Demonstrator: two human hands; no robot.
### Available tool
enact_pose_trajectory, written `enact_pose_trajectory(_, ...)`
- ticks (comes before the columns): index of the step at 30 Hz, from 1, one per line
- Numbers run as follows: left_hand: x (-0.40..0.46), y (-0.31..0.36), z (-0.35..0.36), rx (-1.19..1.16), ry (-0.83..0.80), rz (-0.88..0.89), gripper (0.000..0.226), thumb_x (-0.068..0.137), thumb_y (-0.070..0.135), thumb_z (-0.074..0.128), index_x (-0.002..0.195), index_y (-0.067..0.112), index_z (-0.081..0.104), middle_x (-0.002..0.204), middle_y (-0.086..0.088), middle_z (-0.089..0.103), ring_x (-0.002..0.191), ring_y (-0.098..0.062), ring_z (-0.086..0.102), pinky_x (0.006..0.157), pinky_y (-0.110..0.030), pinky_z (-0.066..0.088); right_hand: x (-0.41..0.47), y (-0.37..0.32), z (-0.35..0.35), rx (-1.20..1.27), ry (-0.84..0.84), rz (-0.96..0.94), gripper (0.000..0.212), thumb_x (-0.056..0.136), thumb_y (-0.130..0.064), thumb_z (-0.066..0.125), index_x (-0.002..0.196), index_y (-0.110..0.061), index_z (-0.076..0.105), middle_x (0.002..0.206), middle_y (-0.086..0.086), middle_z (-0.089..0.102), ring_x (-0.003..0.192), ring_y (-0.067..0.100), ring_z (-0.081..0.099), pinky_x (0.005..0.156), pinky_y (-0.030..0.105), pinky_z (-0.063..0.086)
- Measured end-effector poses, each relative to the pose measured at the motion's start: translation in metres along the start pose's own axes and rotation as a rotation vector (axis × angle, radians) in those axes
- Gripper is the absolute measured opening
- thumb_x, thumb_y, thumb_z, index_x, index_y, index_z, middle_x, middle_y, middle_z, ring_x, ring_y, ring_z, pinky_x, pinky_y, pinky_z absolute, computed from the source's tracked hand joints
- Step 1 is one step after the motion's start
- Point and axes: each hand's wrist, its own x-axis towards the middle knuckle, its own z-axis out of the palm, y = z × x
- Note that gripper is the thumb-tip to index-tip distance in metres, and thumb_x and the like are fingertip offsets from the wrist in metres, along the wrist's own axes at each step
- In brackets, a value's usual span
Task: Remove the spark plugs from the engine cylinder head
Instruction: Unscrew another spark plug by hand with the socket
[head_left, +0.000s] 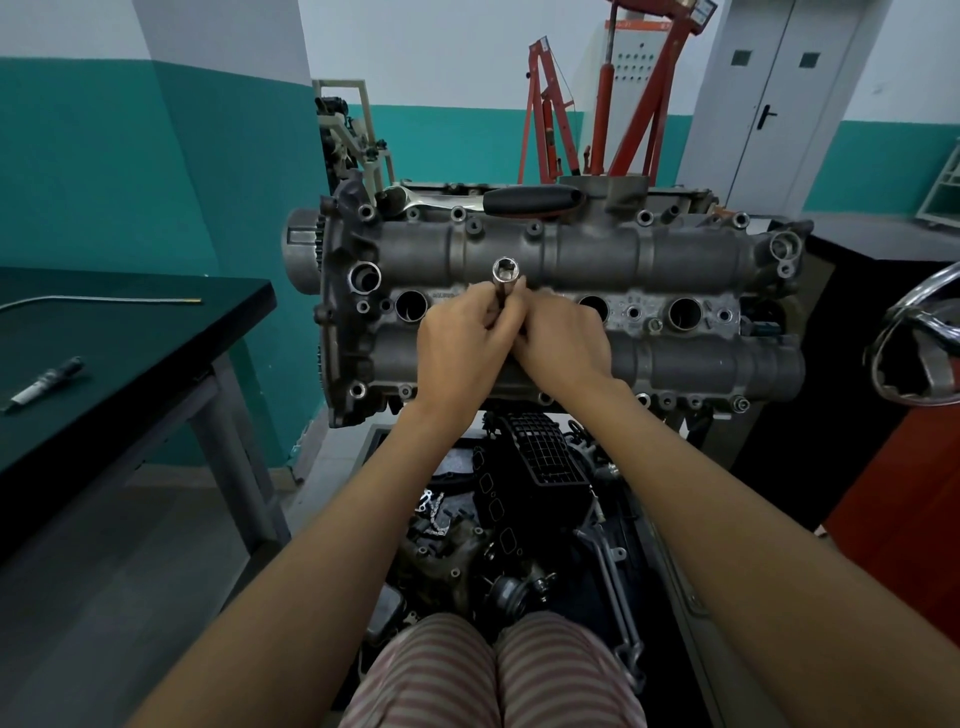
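Both hands meet over the second plug well from the left. The left hand pinches the shank of a long spark plug socket, fingers curled round it; the right hand closes in from 4 o'clock, fingertips on the same shank. The socket's open square drive end points up toward 12 o'clock; its lower end is hidden behind the fingers, so whether a plug sits inside cannot be told.

Risks, as judged: the socket may tilt in the well and bind, or a plug may slip out and drop back if lifted unevenly. A bare-finger hold gives little torque; the ratchet lies unused at 12 o'clock on the head's far edge.

The cylinder head is grey cast metal, clean, with three open wells visible: one at 9 o'clock of the hands, two at 3 o'clock. One spark plug, dark body with pale tip, lies on the black table, well apart at 9 o'clock.
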Motion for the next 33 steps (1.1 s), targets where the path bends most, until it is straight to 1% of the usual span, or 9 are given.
enact_pose_trajectory(4,-0.0025,0.0005,-0.0016,0.004,-0.020,-0.014,0.033,0.090,0.025,0.057,0.068,0.002,0.048,0.050,0.007,0.037,0.047,-0.011,0.036,0.048,-0.024,0.032,0.0005,0.0003,0.0027,-0.031,-0.001,0.000,0.022,0.094,-0.029,0.039,0.095,-0.010,0.050,0.088,0.006,0.063,0.077,0.028,0.060,0.056,0.032,0.028)
enact_pose_trajectory(8,-0.0028,0.0005,-0.0025,0.027,-0.030,-0.026,0.024,0.090,0.022,0.055,0.078,0.001,0.052,0.055,0.001,0.044,0.050,-0.015,0.044,0.049,-0.026,0.036,0.0007,0.0008,0.0048,0.006,0.005,0.015,0.021,0.096,-0.034,0.039,0.095,-0.012,0.038,0.088,0.007,0.062,0.076,0.030,0.059,0.055,0.032,0.026)
enact_pose_trajectory(11,-0.0018,-0.0017,-0.0008,0.014,-0.022,-0.033,0.029,0.092,0.022,0.055,0.070,0.003,0.052,0.049,0.002,0.043,0.047,-0.015,0.042,0.048,-0.025,0.033,0.0005,0.0010,0.0044,-0.009,0.014,0.020,0.025,0.093,-0.037,0.039,0.096,-0.012,0.042,0.087,0.009,0.064,0.074,0.031,0.061,0.055,0.032,0.028)
enact_pose_trajectory(14,-0.0006,-0.0014,-0.0001,0.009,0.001,-0.015,0.040,0.091,0.024,0.058,0.057,0.012,0.040,0.044,0.010,0.033,0.042,-0.009,0.031,0.046,-0.023,0.028,0.0000,0.0004,0.0030,-0.029,0.011,0.010,0.029,0.091,-0.037,0.042,0.098,-0.012,0.054,0.085,0.008,0.065,0.076,0.029,0.062,0.057,0.031,0.031)
enact_pose_trajectory(19,-0.0033,-0.0007,-0.0012,-0.014,-0.006,-0.006,0.034,0.090,0.025,0.058,0.066,0.004,0.047,0.049,0.011,0.034,0.045,-0.009,0.034,0.047,-0.023,0.032,-0.0007,-0.0005,0.0015,-0.045,0.009,-0.007,0.023,0.093,-0.027,0.041,0.092,-0.010,0.056,0.085,0.007,0.065,0.075,0.030,0.061,0.056,0.030,0.027)
enact_pose_trajectory(23,-0.0048,0.0002,-0.0018,-0.010,-0.012,-0.019,0.028,0.090,0.026,0.055,0.075,0.003,0.048,0.056,-0.004,0.048,0.050,-0.016,0.044,0.049,-0.024,0.035,-0.0002,-0.0003,0.0040,-0.041,0.008,0.004,0.020,0.094,-0.030,0.040,0.094,-0.011,0.046,0.088,0.003,0.061,0.075,0.026,0.059,0.055,0.030,0.026)
enact_pose_trajectory(25,-0.0042,-0.0001,-0.0014,0.003,-0.013,-0.036,0.027,0.090,0.025,0.055,0.074,0.004,0.047,0.054,0.000,0.045,0.050,-0.013,0.042,0.048,-0.019,0.032,0.0002,0.0003,0.0044,-0.022,0.011,0.010,0.021,0.093,-0.032,0.040,0.095,-0.012,0.043,0.089,0.004,0.061,0.077,0.027,0.060,0.056,0.031,0.026)
enact_pose_trajectory(28,-0.0026,-0.0009,-0.0006,-0.001,-0.007,-0.044,0.031,0.092,0.024,0.054,0.068,0.006,0.050,0.048,0.011,0.037,0.045,-0.008,0.037,0.048,-0.017,0.028,0.0008,0.0016,0.0048,-0.038,0.014,0.005,0.031,0.093,-0.039,0.039,0.102,-0.011,0.049,0.090,0.006,0.064,0.078,0.028,0.061,0.057,0.031,0.031)
enact_pose_trajectory(33,-0.0015,0.0010,-0.0007,0.001,-0.001,-0.017,0.042,0.092,0.031,0.057,0.059,0.006,0.050,0.046,0.012,0.036,0.044,-0.010,0.036,0.048,-0.024,0.031,0.0002,0.0019,0.0024,-0.008,0.012,0.013,0.030,0.092,-0.036,0.040,0.094,-0.010,0.057,0.082,0.010,0.066,0.073,0.030,0.061,0.057,0.031,0.031)
